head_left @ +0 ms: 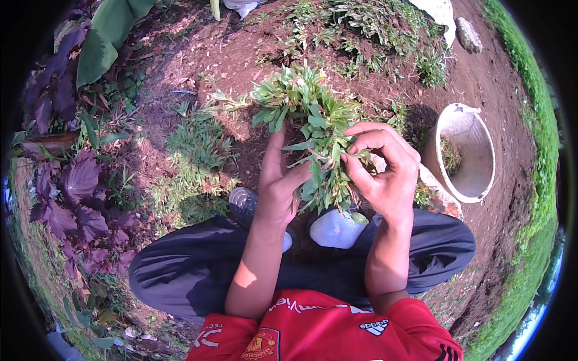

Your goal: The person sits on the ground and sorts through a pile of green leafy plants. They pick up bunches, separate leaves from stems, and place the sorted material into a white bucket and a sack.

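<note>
Red shirt nearest, six o'clock. Leafy green bunch held up, just off centre toward twelve to one. Left hand curled round its lower left side, gripping. Right hand half-curled at its three-o'clock edge, thumb and forefinger close among leaves; cannot tell if pinching. Pale bucket, three o'clock. Purple-leaved plant, nine.

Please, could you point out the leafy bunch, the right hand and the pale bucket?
Leafy bunch [324, 139], head view: its middle leaves.
Right hand [392, 179], head view: its thumb side.
Pale bucket [475, 151], head view: its inner wall.
</note>
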Available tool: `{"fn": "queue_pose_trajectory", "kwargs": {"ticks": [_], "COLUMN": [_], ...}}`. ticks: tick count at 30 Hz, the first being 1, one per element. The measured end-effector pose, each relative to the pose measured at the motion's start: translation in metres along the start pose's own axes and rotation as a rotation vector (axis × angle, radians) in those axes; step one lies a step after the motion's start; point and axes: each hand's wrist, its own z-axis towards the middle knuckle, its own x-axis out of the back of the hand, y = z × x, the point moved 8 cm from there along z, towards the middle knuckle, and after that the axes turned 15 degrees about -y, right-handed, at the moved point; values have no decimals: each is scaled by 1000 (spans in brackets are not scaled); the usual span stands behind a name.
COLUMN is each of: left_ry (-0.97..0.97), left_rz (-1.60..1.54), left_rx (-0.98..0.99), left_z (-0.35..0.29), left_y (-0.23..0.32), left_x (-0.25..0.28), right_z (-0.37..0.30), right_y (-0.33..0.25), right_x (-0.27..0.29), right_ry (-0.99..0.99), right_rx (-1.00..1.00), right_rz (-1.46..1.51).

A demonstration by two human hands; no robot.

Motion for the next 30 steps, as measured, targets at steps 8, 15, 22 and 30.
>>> {"fn": "queue_pose_trajectory", "kwargs": {"ticks": [8,15,22,30], "left_ry": [-31,16,30,64], "left_rz": [65,160,113,66], "left_rx": [9,19,4,12], "left_z": [1,2,2,3], "left_y": [6,11,10,11], "left_x": [-7,-11,-6,-1], "right_z": [-3,-1,0,-2], "right_y": [-6,-9,-6,15], "right_x": [-3,-1,-10,-12], "right_ry": [-35,-84,-76,-164], "right_rx": [84,7,-6,-141], "right_rz": [-72,-86,-118,184]}}
